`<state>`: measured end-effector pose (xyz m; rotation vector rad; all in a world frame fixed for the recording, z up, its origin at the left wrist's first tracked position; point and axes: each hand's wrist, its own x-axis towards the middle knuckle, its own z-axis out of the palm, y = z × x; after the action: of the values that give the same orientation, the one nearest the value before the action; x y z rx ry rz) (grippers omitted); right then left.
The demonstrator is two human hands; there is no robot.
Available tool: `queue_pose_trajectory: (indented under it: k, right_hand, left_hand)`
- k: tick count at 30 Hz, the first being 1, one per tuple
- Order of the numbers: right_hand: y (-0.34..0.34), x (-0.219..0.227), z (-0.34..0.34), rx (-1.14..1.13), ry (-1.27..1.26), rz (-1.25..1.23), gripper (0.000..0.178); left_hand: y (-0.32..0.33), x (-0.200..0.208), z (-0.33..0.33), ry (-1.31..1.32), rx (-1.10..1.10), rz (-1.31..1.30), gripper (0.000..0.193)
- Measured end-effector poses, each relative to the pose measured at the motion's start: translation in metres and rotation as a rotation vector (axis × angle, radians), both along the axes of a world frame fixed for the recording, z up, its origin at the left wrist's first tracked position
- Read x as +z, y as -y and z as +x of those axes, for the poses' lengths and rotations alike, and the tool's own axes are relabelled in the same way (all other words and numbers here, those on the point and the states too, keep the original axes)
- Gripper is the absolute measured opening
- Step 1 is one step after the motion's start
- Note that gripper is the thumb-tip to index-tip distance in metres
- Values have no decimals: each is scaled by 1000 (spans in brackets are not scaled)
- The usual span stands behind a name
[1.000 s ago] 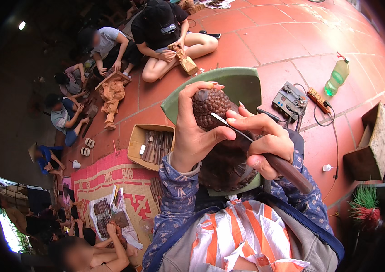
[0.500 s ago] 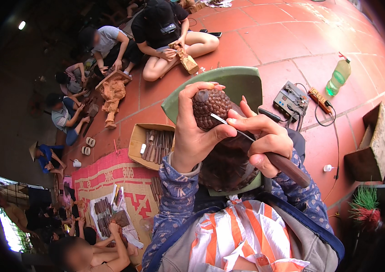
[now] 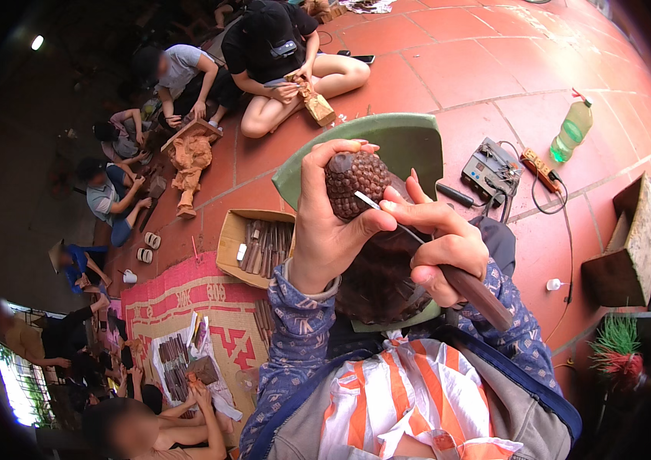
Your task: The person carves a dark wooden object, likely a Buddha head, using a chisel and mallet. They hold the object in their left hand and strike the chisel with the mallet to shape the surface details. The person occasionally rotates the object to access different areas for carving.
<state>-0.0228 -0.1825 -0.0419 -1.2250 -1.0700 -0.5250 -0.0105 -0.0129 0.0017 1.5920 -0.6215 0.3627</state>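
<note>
A dark brown wooden carving rises toward me, its rounded top covered in small knobs. My left hand is closed around that top, fingers over the far side and thumb on the near side. A carving chisel with a brown wooden handle is gripped in my right hand. Its thin metal blade points up-left, with the tip against the knobs near my left thumb. Below my hands, the carving's wider dark body is partly hidden. A green plastic basin stands behind and under the carving.
Left, a cardboard box holds several chisels beside a patterned mat. Right are an electrical control box, a power strip, a green bottle and a wooden trough. Several people sit carving along the left.
My right hand has shifted slightly left, and the chisel handle has swung left and a little down. My left hand and the carving stay put. At lower left, a person has moved.
</note>
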Motion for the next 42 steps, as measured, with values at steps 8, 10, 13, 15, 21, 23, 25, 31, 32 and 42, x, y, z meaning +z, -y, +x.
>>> queue_pose_trajectory:
  k: [8, 10, 13, 15, 21, 23, 25, 31, 32, 42]
  right_hand:
    - [2, 20, -15, -125, -46, -126, 17]
    - [2, 23, -19, -141, -49, -154, 19]
    - [-17, 9, -20, -62, -59, 132, 21]
    - [-14, 3, -25, -44, -49, 219, 25]
    - [-2, 18, -20, -114, 26, -96, 21]
    - [-3, 23, -22, -132, 51, -171, 21]
    - [-3, 27, -25, -190, 76, -231, 21]
    - [-6, 29, -25, -294, 181, -337, 21]
    - [-5, 29, -26, -302, 189, -348, 19]
    - [-12, 18, -20, -409, 278, -348, 26]
  left_hand:
    - [1, 0, -1, 1, 36, 4, 83]
    - [3, -1, 0, -14, 33, -21, 85]
    - [1, -2, 2, -4, 26, -20, 90]
    - [0, -3, 4, 10, 23, -14, 93]
    - [-1, -5, 4, -14, -8, -63, 97]
    - [-2, -6, 5, -1, -19, -65, 97]
    - [-5, -7, 7, 15, -42, -37, 96]
    - [-10, -4, 9, 0, -157, -18, 94]
    - [-11, -3, 8, -20, -170, -12, 93]
    - [-15, -5, 9, -18, -164, 42, 93]
